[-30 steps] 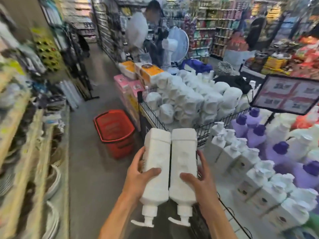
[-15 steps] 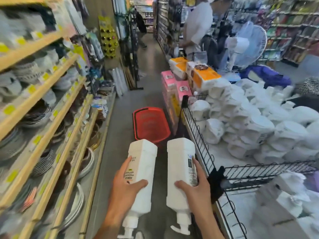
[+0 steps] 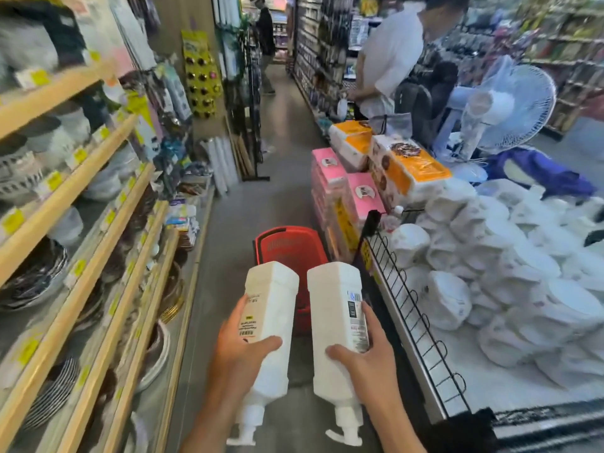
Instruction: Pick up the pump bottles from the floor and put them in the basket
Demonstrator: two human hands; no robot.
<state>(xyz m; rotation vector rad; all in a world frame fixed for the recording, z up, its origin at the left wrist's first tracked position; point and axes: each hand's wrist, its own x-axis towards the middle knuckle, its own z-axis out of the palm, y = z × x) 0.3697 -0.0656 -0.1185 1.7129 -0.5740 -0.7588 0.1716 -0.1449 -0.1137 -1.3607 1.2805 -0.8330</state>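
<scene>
I hold two white pump bottles side by side, pump heads pointing back toward me. My left hand (image 3: pixel 240 349) grips the left bottle (image 3: pixel 269 308) around its middle. My right hand (image 3: pixel 361 358) grips the right bottle (image 3: pixel 331 308) the same way. Straight ahead on the aisle floor stands the red basket (image 3: pixel 287 245), its near part hidden behind the two bottles. Both bottles hang in the air just short of the basket.
Wooden shelves (image 3: pixel 65 204) of plates and bowls line the left. A wire-edged display table (image 3: pixel 411 302) with white wrapped packs stands on the right, with pink and orange boxes (image 3: pixel 356 191) beyond the basket. A person in white (image 3: pixel 389 57) and a fan (image 3: pixel 510 106) stand farther back.
The view has swung left from the display table into the aisle. The basket now sits straight ahead, closer, and the two bottles have parted slightly.
</scene>
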